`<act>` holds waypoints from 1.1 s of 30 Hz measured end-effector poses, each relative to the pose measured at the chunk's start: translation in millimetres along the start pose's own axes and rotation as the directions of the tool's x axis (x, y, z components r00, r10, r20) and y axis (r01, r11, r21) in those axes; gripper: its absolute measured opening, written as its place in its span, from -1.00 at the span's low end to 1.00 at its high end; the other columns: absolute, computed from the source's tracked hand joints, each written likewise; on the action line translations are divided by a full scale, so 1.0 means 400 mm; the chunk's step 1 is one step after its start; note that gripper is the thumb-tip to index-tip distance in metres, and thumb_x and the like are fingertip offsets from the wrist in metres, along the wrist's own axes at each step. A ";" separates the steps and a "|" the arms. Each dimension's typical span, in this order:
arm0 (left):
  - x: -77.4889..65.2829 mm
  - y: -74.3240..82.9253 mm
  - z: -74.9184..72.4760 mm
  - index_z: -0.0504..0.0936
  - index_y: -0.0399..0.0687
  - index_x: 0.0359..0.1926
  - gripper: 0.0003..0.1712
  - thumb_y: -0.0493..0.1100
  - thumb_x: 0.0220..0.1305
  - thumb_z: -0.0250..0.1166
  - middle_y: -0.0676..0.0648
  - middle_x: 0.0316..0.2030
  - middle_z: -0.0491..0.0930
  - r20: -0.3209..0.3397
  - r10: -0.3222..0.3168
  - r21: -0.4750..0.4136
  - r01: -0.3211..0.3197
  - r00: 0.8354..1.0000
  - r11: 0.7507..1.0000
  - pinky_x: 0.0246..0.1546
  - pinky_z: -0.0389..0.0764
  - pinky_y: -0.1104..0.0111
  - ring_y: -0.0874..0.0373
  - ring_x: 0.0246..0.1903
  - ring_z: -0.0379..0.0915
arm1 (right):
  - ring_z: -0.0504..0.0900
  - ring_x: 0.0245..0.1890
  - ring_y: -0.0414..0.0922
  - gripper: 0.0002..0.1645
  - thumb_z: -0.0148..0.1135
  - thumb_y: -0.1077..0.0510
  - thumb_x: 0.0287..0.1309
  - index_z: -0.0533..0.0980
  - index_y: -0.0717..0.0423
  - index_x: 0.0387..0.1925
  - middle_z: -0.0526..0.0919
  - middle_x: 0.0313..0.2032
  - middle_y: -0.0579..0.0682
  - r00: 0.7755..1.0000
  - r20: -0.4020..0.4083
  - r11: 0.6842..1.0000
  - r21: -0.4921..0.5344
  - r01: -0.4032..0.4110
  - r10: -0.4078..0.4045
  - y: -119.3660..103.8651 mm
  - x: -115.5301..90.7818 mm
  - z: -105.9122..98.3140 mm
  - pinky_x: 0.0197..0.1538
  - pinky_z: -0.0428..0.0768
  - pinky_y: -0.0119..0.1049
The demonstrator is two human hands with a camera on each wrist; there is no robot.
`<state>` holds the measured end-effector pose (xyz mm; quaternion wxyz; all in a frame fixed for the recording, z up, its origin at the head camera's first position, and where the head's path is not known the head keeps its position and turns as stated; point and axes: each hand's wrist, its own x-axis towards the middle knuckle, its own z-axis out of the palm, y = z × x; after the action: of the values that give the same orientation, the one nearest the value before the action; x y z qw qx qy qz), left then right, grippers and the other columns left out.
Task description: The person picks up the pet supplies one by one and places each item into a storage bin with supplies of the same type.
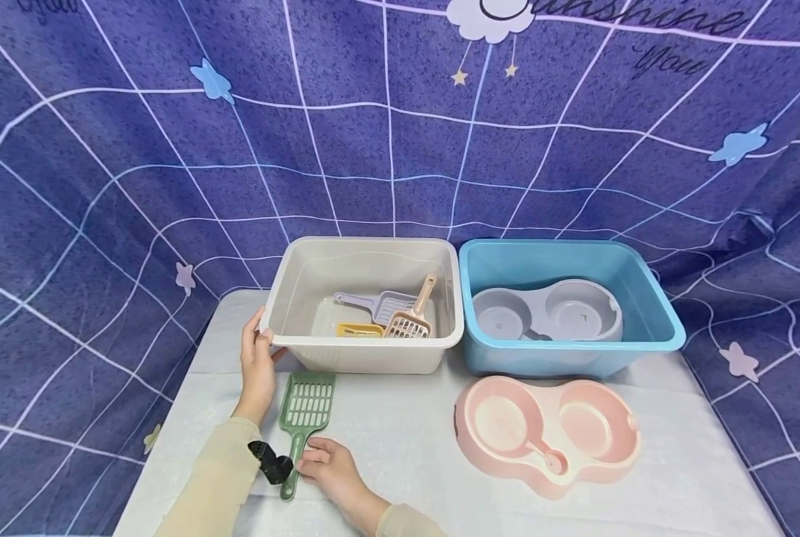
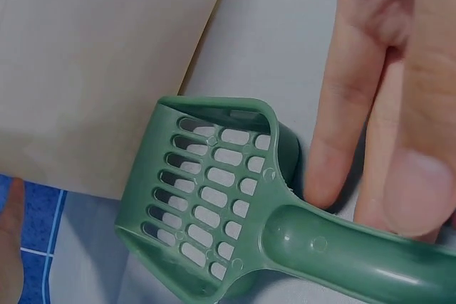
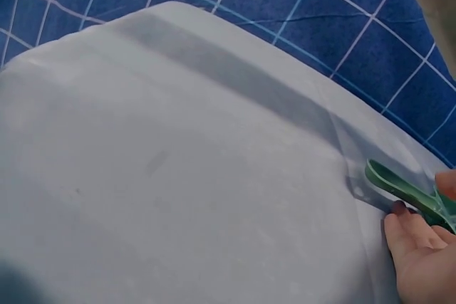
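Observation:
My left hand (image 1: 257,365) holds the front left corner of the beige litter box (image 1: 366,356), its fingers along the side and corner. Inside that box lie a lilac scoop (image 1: 362,301), a light brown scoop (image 1: 423,300) and a yellow scoop (image 1: 359,329), partly hidden by the front wall. A green slotted litter scoop (image 1: 297,429) lies before the box, head toward it. My right hand (image 1: 335,473) pinches its handle from the right; in the left wrist view the thumb (image 2: 420,190) is at the handle's edge.
A blue litter box (image 1: 574,359) stands right of the beige one, holding a grey double bowl (image 1: 540,298). In front of it sits a pink double bowl (image 1: 550,466). Everything rests on a white-covered table (image 1: 400,447), and a purple-blue patterned cloth (image 1: 400,149) hangs behind.

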<state>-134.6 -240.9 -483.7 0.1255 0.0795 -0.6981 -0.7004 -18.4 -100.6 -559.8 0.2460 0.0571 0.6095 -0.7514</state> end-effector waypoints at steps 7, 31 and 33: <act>0.018 -0.028 -0.008 0.12 0.14 0.52 -0.44 -0.15 0.57 -0.26 -0.10 0.31 0.28 -0.031 0.017 0.000 -0.017 0.999 1.000 0.19 0.36 0.10 0.08 0.18 0.28 | 0.72 -0.16 -0.05 -0.35 0.32 0.42 0.03 0.39 0.48 0.20 0.73 -0.18 0.14 0.998 0.061 1.000 0.020 0.021 -0.022 -0.007 0.002 -0.002 -0.03 0.65 -0.27; 0.006 -0.011 0.004 0.12 0.03 0.52 -0.43 -0.20 0.55 -0.25 -0.11 0.31 0.28 -0.038 -0.018 -0.037 0.016 0.999 0.999 0.06 0.46 0.35 0.04 0.16 0.30 | 0.68 -0.29 -0.16 -0.31 0.42 0.51 -0.11 0.48 0.33 0.15 0.68 -0.28 -0.05 0.999 -0.029 0.999 -0.031 0.027 -0.027 -0.019 -0.027 -0.070 -0.18 0.66 -0.38; 0.015 -0.031 -0.002 0.13 0.08 0.52 -0.43 -0.19 0.55 -0.25 -0.08 0.31 0.29 -0.046 -0.016 -0.041 0.015 0.999 0.999 0.02 0.47 0.42 0.09 0.15 0.31 | 0.67 -0.31 -0.18 -0.32 0.43 0.50 -0.11 0.49 0.32 0.15 0.68 -0.28 -0.06 0.999 -0.028 0.999 -0.038 0.015 -0.016 -0.021 -0.031 -0.071 -0.19 0.66 -0.38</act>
<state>-140.8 -243.4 -495.7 0.1376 0.0984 -0.6799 -0.7135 -17.5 -69.0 -554.8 0.2324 0.0585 0.6274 -0.7409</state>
